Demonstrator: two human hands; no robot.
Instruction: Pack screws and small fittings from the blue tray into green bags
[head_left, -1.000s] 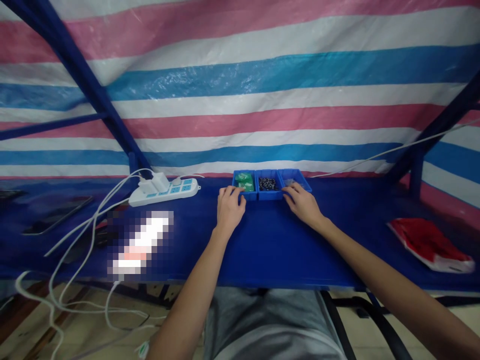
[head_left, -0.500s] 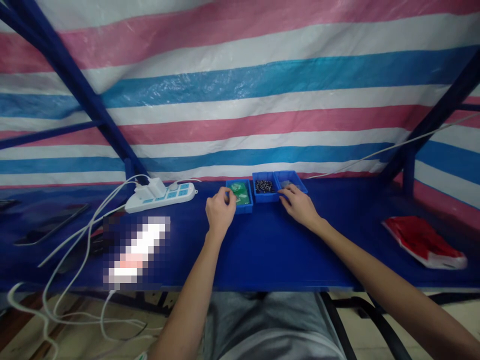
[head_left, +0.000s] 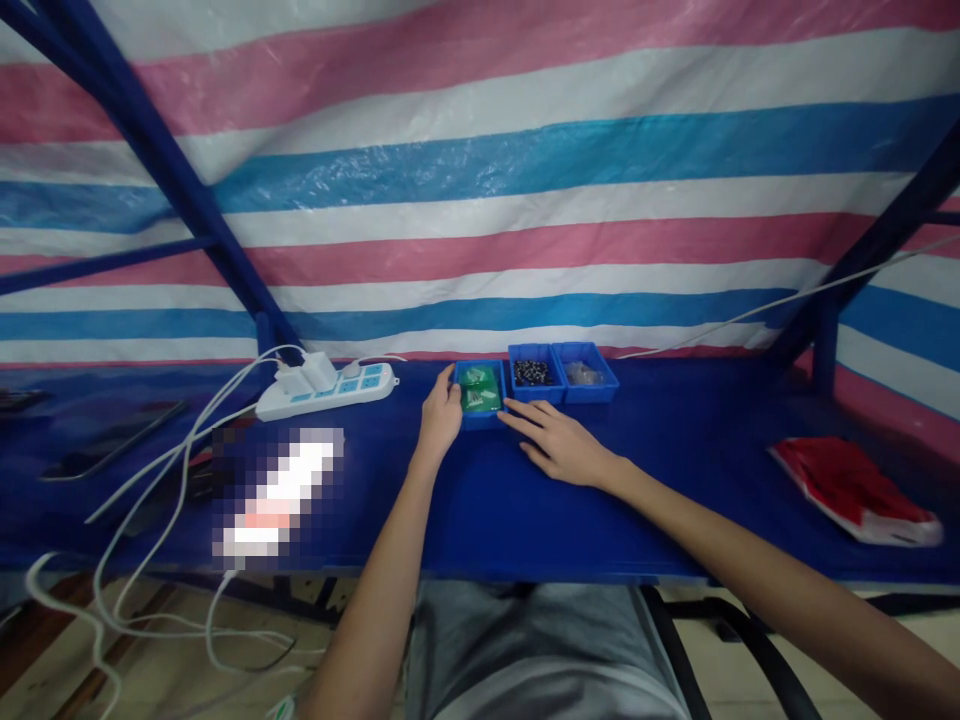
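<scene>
Three small blue bins stand near the back of the blue table. The left bin (head_left: 481,422) holds green packets (head_left: 480,388). My left hand (head_left: 440,415) rests along that bin's left side, fingers pointing away from me and apart. At its right front corner is my right hand (head_left: 559,443), with spread fingers and nothing held; its fingertips touch or nearly touch the bin. The middle bin (head_left: 537,396) contains small black and silver pieces (head_left: 532,373). In the right bin (head_left: 598,394) lie clear, small parts (head_left: 583,374).
A white power strip (head_left: 326,393) with plugs and loose white cables (head_left: 180,470) is at the left. Beside it lies a pixelated bright object (head_left: 277,500). A red and white packet (head_left: 855,490) sits far right. Striped sheeting (head_left: 525,240) hangs behind.
My right hand has left the right bin and moved left to the left bin's corner, its fingers spreading. My left hand has opened from a pinch and lies against the left bin's side.
</scene>
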